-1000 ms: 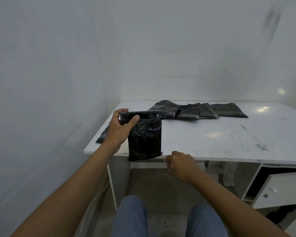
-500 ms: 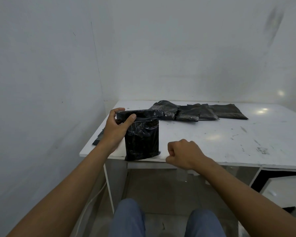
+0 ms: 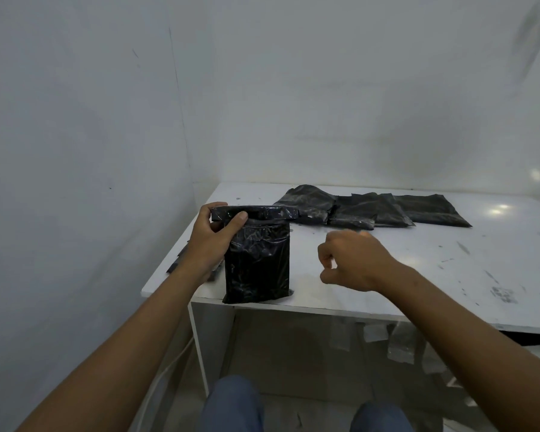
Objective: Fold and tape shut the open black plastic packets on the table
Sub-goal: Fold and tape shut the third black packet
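So, on the left, the folded-over top of the packet (image 3: 256, 263) is pinched by the left hand (image 3: 211, 241), and it's kept standing upright at the front edge of the desk (image 3: 449, 244), same as a second ago. What's changed is the right hand (image 3: 352, 260). It's been brought up from below the desk edge and is now held just beside the packet, fingers curled. Whether a strip of tape is pinched in there can't be told. Taping the fold is probably next. Further right, the other packets (image 3: 371, 208) are left lying flat.
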